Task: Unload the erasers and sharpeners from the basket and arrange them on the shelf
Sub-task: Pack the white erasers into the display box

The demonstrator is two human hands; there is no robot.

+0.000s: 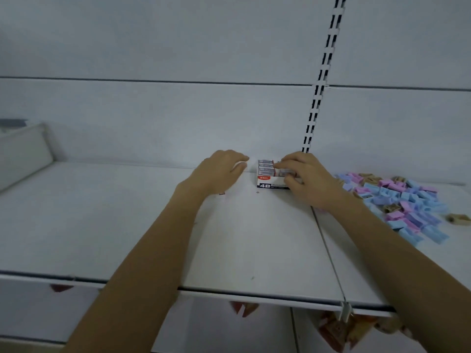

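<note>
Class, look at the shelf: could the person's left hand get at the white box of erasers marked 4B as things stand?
Probably yes. The left hand hovers open just left of the white 4B eraser box, with only bare white shelf between them. The right hand covers the box's right side, but its left side is free.

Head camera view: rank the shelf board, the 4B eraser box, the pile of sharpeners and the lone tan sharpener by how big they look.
1. Shelf board, by far the largest.
2. Pile of sharpeners.
3. 4B eraser box, though the right hand hides part of it.
4. Lone tan sharpener, smallest.
</note>
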